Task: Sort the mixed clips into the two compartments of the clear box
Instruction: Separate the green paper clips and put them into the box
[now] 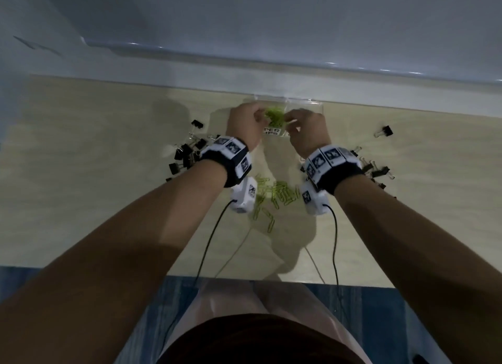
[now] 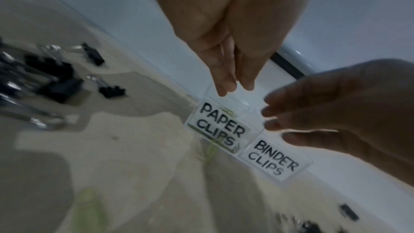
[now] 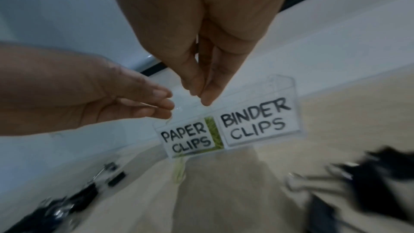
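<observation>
The clear box [image 1: 312, 103] stands at the table's far edge, with labels "PAPER CLIPS" on the left compartment and "BINDER CLIPS" on the right. Green paper clips [image 1: 274, 117] lie in the left compartment and show through its front wall [image 3: 212, 134]. My left hand [image 1: 258, 114] and right hand [image 1: 289, 119] hover close together over the box. In the left wrist view the left hand [image 2: 237, 88] points down with straight fingers and nothing between them. The right hand [image 3: 199, 99] has loosely gathered fingertips above the divider, and I see nothing in them. The right compartment [image 2: 273, 159] looks empty.
Loose green paper clips [image 1: 279, 193] lie on the table between my wrists. Black binder clips sit in a pile on the left [image 1: 187, 153] and another on the right [image 1: 377, 170], with a single one [image 1: 384, 131] further back. A white ledge runs directly behind the box.
</observation>
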Tool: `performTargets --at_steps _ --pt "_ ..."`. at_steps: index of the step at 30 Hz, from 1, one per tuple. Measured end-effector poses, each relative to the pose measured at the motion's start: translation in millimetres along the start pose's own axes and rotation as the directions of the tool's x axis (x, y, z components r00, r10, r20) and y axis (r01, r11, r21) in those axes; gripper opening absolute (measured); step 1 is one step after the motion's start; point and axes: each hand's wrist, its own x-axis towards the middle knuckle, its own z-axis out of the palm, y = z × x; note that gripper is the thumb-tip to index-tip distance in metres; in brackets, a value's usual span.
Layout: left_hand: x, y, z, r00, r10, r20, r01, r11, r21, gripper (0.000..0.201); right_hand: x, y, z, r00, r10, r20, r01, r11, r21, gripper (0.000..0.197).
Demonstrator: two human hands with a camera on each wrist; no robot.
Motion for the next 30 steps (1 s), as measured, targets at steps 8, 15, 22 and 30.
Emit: performTargets --at_steps 8,15,22,30 --pt "-98.7 -67.9 -26.6 0.857 -0.008 0.516 -0.235 0.883 0.405 0.075 -99.4 43.1 11.8 0.873 -0.013 0.488 0.108 0.980 -0.165 0.051" --pt "-107.6 -69.6 10.5 0.869 0.031 0.494 -0.280 0.854 0.438 0.067 -107.9 23.6 40.0 0.898 0.021 0.439 0.090 0.969 -0.230 0.060" --pt "-91.6 -55.3 16.5 0.870 0.064 0.488 -0.316 0.832 0.456 0.021 -102.5 18.8 41.9 0.939 -0.128 0.318 0.154 0.986 -0.057 0.019" --pt "-83.1 -53.6 -0.1 0.927 -0.021 0.374 -0.099 0.950 0.297 0.011 -81.1 15.3 10.8 0.959 0.207 0.195 -0.256 0.928 0.270 0.009"
